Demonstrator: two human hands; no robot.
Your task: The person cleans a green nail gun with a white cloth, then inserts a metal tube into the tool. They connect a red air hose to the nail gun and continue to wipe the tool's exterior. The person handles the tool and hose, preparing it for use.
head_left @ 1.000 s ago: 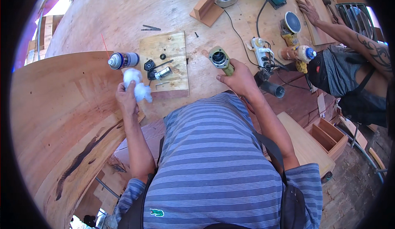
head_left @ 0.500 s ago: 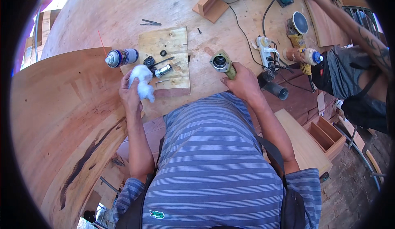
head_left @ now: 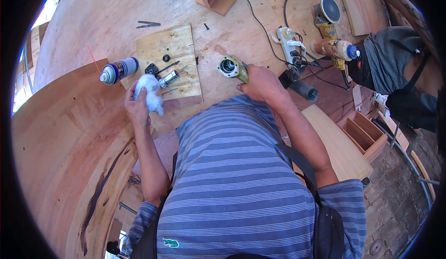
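My left hand is closed on a fluffy white wad of cotton, thumb pressed over it. Wrapped around a greenish-yellow power-tool housing is my right hand; the housing's round flanged end faces up, showing a dark hollow bore. Beyond the cotton, a small plywood board carries a shiny metal cylinder, a black flanged part and a small black ring. A spray can with a thin red straw lies left of the board.
Tweezers-like black prongs and a screw lie farther back. At right are a power strip with cables, a yellow sander and a plastic bottle. Another person stands at the right edge.
The whole view has shifted, so the bench things sit farther left and slightly higher. Both hands keep their holds. The other person's hand and the teal tool have mostly left the picture.
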